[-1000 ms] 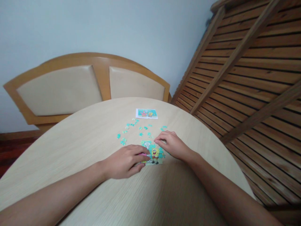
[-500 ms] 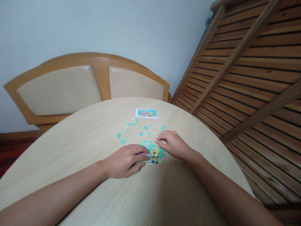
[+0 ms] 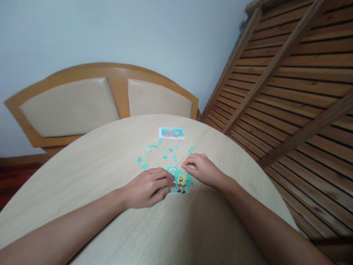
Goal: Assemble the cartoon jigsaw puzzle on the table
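Observation:
A partly assembled jigsaw puzzle (image 3: 181, 179) with cartoon figures lies flat on the round table (image 3: 116, 235). Over its left side rests my left hand (image 3: 150, 187), palm down with the fingers apart and stretched across the pieces. It covers part of the picture. At the puzzle's upper right edge is my right hand (image 3: 202, 168), thumb and index finger brought together in a pinch. Whatever is between those fingertips is too small to make out. Several loose teal puzzle pieces (image 3: 164, 157) are scattered beyond the hands.
A printed picture sheet (image 3: 172, 133) lies toward the far side of the table. Behind the table stands a padded bench back (image 3: 68, 106) against the wall. A slatted wooden panel (image 3: 289, 92) leans along the right side.
My left fingers have drawn back slightly to the left, uncovering a bit more of the puzzle. My right hand stays in nearly the same pinch and place.

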Available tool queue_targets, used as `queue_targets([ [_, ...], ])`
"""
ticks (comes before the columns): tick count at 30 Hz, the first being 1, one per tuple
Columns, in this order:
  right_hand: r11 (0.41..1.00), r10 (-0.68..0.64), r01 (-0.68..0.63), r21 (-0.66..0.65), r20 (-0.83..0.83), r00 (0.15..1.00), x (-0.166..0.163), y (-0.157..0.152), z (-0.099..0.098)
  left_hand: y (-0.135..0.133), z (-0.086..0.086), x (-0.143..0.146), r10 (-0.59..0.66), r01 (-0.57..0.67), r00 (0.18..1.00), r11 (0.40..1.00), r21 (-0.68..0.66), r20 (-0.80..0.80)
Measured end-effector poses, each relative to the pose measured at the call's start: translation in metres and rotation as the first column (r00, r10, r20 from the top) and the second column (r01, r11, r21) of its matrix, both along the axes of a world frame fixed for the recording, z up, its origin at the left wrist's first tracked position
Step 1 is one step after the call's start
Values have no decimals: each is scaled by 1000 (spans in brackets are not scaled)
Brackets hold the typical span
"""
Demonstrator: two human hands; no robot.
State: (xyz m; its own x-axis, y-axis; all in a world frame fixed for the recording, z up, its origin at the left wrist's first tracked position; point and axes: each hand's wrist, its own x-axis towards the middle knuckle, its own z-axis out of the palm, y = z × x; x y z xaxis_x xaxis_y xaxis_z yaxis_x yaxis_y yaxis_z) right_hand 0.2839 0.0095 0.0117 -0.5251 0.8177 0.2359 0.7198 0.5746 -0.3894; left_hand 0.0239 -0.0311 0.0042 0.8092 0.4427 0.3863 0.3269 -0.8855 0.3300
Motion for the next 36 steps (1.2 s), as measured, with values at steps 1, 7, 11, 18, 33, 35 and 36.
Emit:
queue_targets([
  [1,1000,2,-2,-1,3,1000,0,0,0,2,0,-1,50,-50,998,999,-1,26],
  [7,1000,-14,14,10,47,999,7,1,6,20,-3,-21,567,-568,822,823,0,48],
  [11,999,18,-15,-35,92,996,24,4,8,21,-1,-32,682,-680,724,731,56,-101],
  [18,992,-2,22,-127,158,987,47,13,-1,15,2,-37,679,-688,687,723,69,-260],
  [33,999,-21,16,46,117,993,42,18,-10,26,-8,-45,633,-632,755,772,69,-171],
  [35,999,7,-11,38,109,994,39,17,-10,28,-9,-45,624,-622,766,780,68,-153],
  [36,999,21,-24,29,105,994,37,17,-11,28,-10,-45,619,-616,774,785,69,-135],
])
